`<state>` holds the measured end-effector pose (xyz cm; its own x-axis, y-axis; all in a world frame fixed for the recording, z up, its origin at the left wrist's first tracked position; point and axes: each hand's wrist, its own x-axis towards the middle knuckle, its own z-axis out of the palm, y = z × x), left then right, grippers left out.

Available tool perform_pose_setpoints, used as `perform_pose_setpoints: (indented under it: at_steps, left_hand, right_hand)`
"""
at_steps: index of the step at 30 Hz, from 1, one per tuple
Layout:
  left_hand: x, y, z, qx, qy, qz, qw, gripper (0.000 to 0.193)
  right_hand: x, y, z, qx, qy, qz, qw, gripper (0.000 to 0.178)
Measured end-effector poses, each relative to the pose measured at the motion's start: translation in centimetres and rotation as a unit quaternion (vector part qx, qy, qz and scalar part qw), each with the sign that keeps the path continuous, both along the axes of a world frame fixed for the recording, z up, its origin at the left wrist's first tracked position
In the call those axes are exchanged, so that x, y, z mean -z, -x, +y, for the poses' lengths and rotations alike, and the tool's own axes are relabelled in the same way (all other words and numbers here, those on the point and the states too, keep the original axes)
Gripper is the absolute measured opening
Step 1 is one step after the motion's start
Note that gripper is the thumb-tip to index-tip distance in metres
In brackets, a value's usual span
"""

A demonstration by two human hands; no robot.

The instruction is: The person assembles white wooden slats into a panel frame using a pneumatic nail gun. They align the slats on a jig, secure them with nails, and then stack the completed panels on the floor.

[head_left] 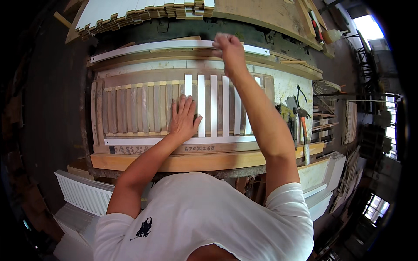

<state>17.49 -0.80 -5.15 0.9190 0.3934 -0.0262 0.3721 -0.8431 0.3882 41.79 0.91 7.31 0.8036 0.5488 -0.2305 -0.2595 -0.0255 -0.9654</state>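
My left hand [186, 118] lies flat with its fingers stretched out, over the lower part of a white slat [188, 85]. That slat stands in a wooden slotted jig [124, 108], beside several more white slats [214, 106] set upright in its right half. Along the jig's near side runs a white rail [143, 142], touching the slats' near ends. My right hand [230, 48] is raised at the far side with its fingers curled closed. Behind it a second white rail [165, 45] lies on a wooden ledge. Whatever the curled fingers hold, if anything, is hidden.
A hammer [303, 126] with an orange and white handle lies right of the jig, near pliers [298, 95]. Stacked white strips [143, 11] lie on the far bench. A finished-looking slatted white panel [82, 190] leans at the near left. A plastic bottle [333, 35] stands far right.
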Motion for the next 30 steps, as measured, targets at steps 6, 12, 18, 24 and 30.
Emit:
perform_pose_setpoints:
  at_steps: [6, 12, 18, 24, 30]
  left_hand:
    - [-0.4, -1.6, -1.4, 0.088, -0.010, 0.006, 0.996, 0.065]
    - [-0.7, -0.9, -1.3, 0.099, 0.005, -0.003, 0.995, 0.065]
    - [-0.9, -1.4, 0.2, -0.042, 0.286, -0.072, 0.955, 0.064]
    - [-9.0, -2.6, 2.2, -0.120, 0.777, -0.234, 0.572, 0.054]
    - [-5.5, 3.2, 1.1, -0.373, 0.654, -0.073, 0.654, 0.031]
  right_hand:
    - [-3.8, -7.5, 8.6, -0.019, 0.027, 0.086, 0.996, 0.053]
    - [-3.3, -8.4, 7.2, -0.056, 0.031, 0.098, 0.993, 0.046]
    - [-1.5, -0.3, -1.1, -0.056, -0.028, 0.092, 0.994, 0.038]
    - [3.0, 14.5, -11.8, -0.137, 0.064, 0.007, 0.989, 0.046]
    - [9.6, 21.1, -15.1, -0.235, 0.137, -0.021, 0.962, 0.036]
